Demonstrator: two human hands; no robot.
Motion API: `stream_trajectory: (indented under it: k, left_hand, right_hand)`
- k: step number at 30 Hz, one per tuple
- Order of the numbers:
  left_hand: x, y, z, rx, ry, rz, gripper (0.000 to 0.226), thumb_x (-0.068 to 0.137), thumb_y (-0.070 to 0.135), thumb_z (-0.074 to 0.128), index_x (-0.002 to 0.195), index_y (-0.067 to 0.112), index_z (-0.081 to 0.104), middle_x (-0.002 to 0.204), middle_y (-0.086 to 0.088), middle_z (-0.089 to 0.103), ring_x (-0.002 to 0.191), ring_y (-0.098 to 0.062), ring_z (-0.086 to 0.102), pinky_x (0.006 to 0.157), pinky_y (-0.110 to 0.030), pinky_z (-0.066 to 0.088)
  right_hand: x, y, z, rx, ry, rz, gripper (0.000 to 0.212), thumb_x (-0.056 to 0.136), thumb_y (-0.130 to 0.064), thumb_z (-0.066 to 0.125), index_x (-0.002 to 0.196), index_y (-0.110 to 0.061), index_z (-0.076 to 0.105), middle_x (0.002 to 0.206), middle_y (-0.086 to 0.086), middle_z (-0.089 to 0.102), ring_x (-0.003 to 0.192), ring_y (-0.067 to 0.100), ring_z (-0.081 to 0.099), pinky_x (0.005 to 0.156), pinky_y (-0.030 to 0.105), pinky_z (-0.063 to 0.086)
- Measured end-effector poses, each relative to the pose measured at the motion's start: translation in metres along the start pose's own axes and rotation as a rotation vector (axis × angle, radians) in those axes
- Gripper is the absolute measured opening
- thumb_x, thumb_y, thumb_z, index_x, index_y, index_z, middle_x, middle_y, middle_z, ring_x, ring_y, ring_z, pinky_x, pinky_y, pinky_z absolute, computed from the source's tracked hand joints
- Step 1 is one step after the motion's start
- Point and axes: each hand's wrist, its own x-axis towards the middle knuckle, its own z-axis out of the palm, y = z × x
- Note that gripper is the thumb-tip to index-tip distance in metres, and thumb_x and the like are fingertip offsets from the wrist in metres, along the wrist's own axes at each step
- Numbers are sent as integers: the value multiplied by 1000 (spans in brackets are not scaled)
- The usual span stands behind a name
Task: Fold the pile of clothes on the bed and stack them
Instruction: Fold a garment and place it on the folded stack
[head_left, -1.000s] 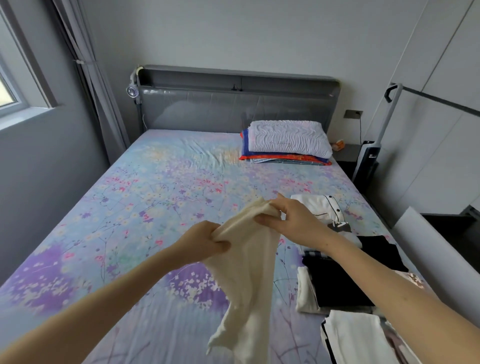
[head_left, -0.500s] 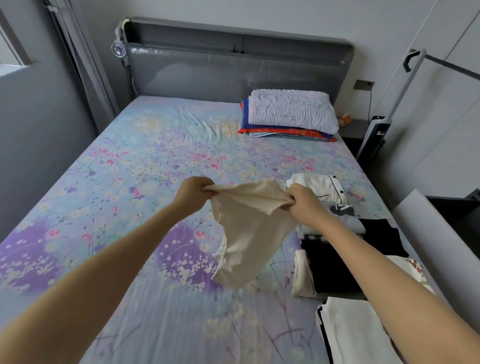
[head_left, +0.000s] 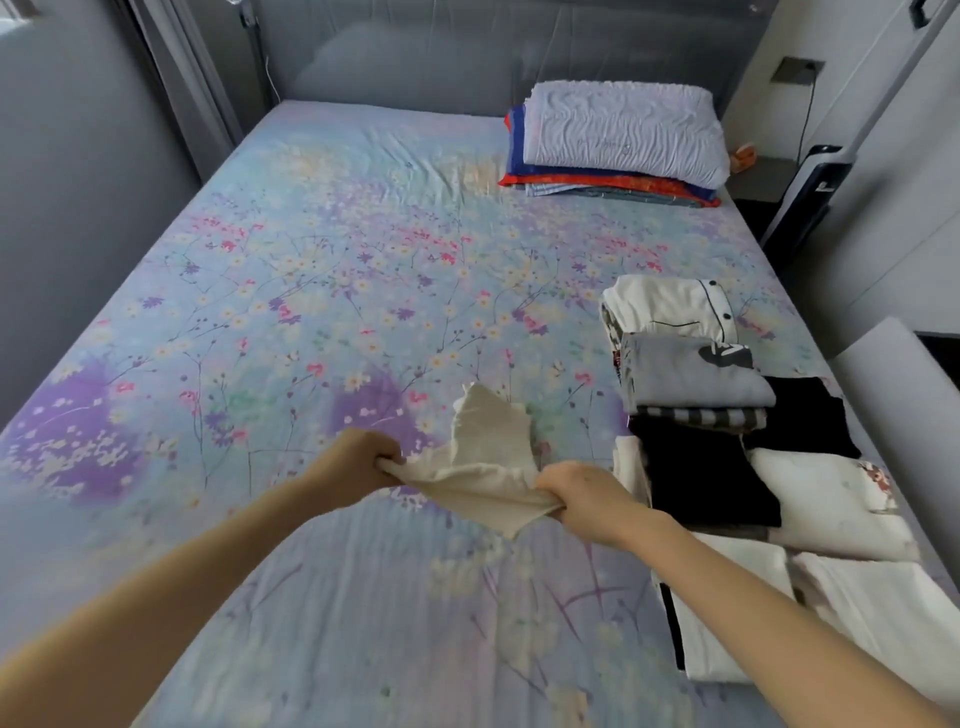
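Observation:
A cream garment (head_left: 483, 457) is stretched between my hands low over the floral bed sheet (head_left: 311, 291). My left hand (head_left: 358, 460) grips its left end and my right hand (head_left: 582, 493) grips its right end. A flap of the cloth flips up and away from me. Folded clothes lie along the bed's right side: a white piece with black piping (head_left: 670, 306), a grey piece (head_left: 691, 376), a black piece (head_left: 706, 475) and white pieces (head_left: 826, 504) nearer to me.
A pillow (head_left: 623, 132) lies on folded blankets (head_left: 597, 184) at the head of the bed. A grey headboard (head_left: 467, 57) stands behind. A nightstand and an upright appliance (head_left: 805, 192) are at the right. A grey wall runs along the left.
My hands have dropped from chest height toward the sheet and spread apart. The cream garment, which hung down, now lies stretched nearly flat with its far end flipping up. The view tilted down.

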Motion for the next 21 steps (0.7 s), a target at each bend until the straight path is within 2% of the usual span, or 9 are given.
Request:
stream_trajectory:
  k: [2,4,7,8,10,11,14,18,21]
  left_hand:
    - [-13,-17,38,112,-198,-1,21,77,15,75,70,-1,63,63,1,52,67,-17,48,61,-24,35]
    - [-24,-29,71,256,-421,-32,18,83,20,67,81,3,64,81,-6,60,81,-22,56,67,-24,36]
    - [-39,-46,116,418,-688,-68,14,88,23,59,91,10,62,100,-7,60,101,-25,58,81,-33,42]
    - [-42,-49,125,443,-739,-76,15,90,23,59,99,12,63,107,-6,60,107,-24,56,86,-33,41]
    - [-44,-55,140,456,-809,-98,28,91,22,58,118,18,61,122,0,57,117,-20,51,94,-28,38]
    - [-43,-59,145,439,-818,-109,31,91,22,57,122,20,60,125,2,56,118,-18,50,95,-25,37]
    - [-26,-73,159,335,-732,-203,27,92,26,54,116,20,63,120,3,60,110,-16,54,91,-24,40]
    - [25,-93,182,68,-410,-422,17,92,22,50,90,11,63,94,-5,65,88,-24,59,76,-30,44]
    - [84,-106,206,-308,-186,-612,24,91,26,57,72,11,56,73,-9,53,68,-23,49,66,-30,38]
  right_hand:
    - [-1,0,41,6,-152,19,13,85,-5,50,93,-6,60,104,10,60,98,29,56,66,31,31]
    - [-2,-1,75,25,-323,31,21,80,3,48,93,-6,61,107,14,61,102,30,55,67,31,32]
    - [-1,5,123,107,-536,50,26,73,10,44,63,-14,46,70,7,51,81,28,55,56,33,28]
    - [0,7,131,143,-579,62,28,73,10,44,62,-16,46,65,2,45,73,24,50,55,31,27]
    - [2,12,142,224,-674,97,29,77,7,53,90,-14,68,78,0,56,76,15,52,63,27,39]
    - [5,18,146,260,-712,143,36,80,3,58,109,-13,69,92,2,63,84,14,56,70,23,43]
    - [26,42,158,298,-572,237,33,87,-9,56,119,-13,66,118,4,66,105,17,61,83,20,44]
    - [70,80,175,453,-223,475,27,92,-20,56,116,-11,66,117,6,67,108,20,61,92,26,45]
    - [122,111,186,672,-12,645,42,93,-26,59,129,-5,55,123,9,62,112,23,59,89,25,43]
